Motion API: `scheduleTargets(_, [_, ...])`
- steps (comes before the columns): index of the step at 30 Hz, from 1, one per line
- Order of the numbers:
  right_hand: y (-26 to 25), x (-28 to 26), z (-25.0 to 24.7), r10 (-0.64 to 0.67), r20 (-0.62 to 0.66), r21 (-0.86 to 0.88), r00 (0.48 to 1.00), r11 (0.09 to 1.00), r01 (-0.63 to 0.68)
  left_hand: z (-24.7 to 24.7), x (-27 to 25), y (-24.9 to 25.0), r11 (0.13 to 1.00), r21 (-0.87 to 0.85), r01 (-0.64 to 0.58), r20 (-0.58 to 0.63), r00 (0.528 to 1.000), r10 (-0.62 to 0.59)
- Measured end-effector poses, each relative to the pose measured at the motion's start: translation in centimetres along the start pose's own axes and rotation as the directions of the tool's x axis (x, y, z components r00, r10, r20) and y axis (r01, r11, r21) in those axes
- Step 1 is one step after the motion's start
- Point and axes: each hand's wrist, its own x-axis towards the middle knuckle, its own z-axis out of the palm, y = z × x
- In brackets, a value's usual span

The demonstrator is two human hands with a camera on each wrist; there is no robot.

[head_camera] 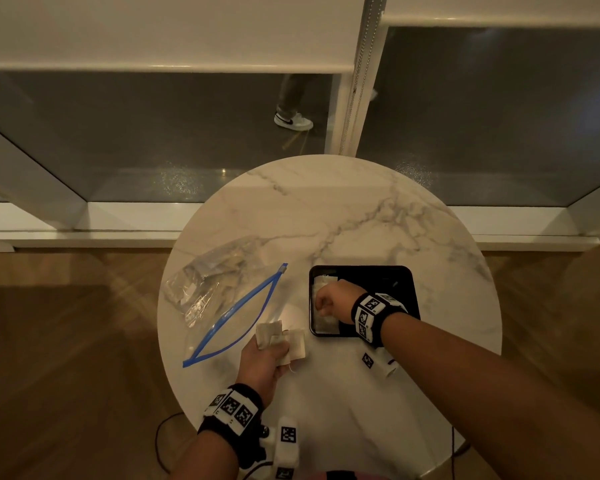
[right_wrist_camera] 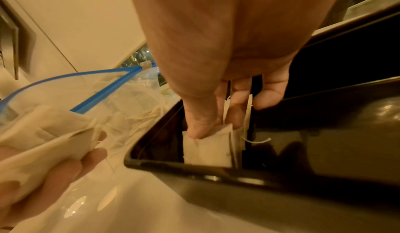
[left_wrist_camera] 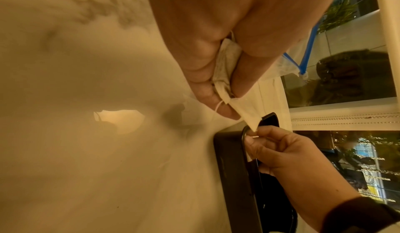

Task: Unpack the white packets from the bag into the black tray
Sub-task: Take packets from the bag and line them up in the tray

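Observation:
A clear zip bag (head_camera: pixel 222 296) with a blue seal lies open on the left of the marble table, several white packets still inside. My left hand (head_camera: pixel 267 355) grips a bunch of white packets (head_camera: pixel 284 341) just in front of the bag's mouth; the same packets (left_wrist_camera: pixel 229 75) show between its fingers in the left wrist view. The black tray (head_camera: pixel 399 275) sits to the right. My right hand (head_camera: pixel 329 301) is over the tray's left side, pinching white packets (right_wrist_camera: pixel 207 149) that stand upright against the tray's near wall. More packets (head_camera: pixel 326 282) lie in the tray.
The round marble table (head_camera: pixel 343 209) stands by a glass wall with a white frame. A small tagged white piece (head_camera: pixel 378 363) lies near my right forearm. Behind the glass, another person's leg and shoe (head_camera: pixel 293 119) are visible. Wooden floor surrounds the table.

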Motion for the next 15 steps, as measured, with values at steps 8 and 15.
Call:
scheduleTargets(8, [2.0, -0.9, 0.0, 0.119, -0.127, 0.222, 0.985, 0.971, -0.089, 0.1, 0.6, -0.3, 1.0, 0.014, 0.004, -0.008, 1.0, -0.004])
scheduleTargets(15, [3.1, -1.8, 1.6, 0.434, -0.18, 0.432, 0.883, 0.841, -0.326, 1.5, 1.2, -0.6, 0.999, 0.042, 0.018, 0.019, 1.0, -0.019])
